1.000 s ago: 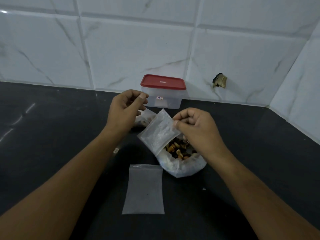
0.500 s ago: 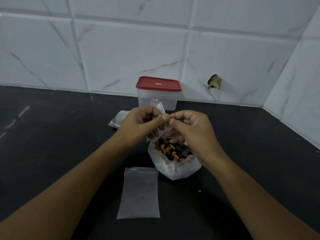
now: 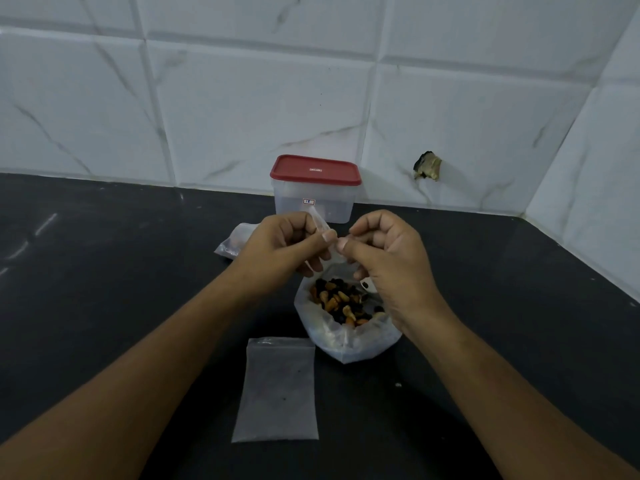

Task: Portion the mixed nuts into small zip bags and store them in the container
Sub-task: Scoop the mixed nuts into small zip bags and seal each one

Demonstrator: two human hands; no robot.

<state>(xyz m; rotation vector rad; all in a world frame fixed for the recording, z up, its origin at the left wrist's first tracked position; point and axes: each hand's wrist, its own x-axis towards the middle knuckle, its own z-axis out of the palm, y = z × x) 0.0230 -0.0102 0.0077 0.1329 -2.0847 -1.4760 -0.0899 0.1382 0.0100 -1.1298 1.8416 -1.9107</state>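
Furthest left on the black countertop [image 3: 104, 271] there's a small plastic bag [image 3: 228, 245] lying mostly hidden behind the left wrist. Looks like there's something brownish in it, but I can't really tell what.

The left hand [image 3: 280, 247] is raised above the counter with its fingers curled, thumb and forefinger pinching the top of a small clear zip bag [image 3: 318, 221]. That bag is crumpled up between both hands, so only slivers of it show.

Below and in front of that, toward the front edge, an empty zip bag [image 3: 277, 389] lies flat with its zip end pointing at the wall.

At the back edge, right against the white marble-look tiles [image 3: 242, 109], stands the clear container [image 3: 313, 206] with its red lid [image 3: 315, 169] on.

The big open bag [image 3: 346, 344] sits mid-counter just right of the flat bag, directly under the hands, with its rim rolled down and the mixed nuts [image 3: 341, 301] showing inside.

The right hand [image 3: 388, 251] meets the left thumb to thumb, fingers curled, pinching the same small zip bag from its side.

There's a tiny pale crumb [image 3: 398, 385] on the counter in front of the nut bag, and a broken hole [image 3: 427, 165] in the tile to the right of the container.
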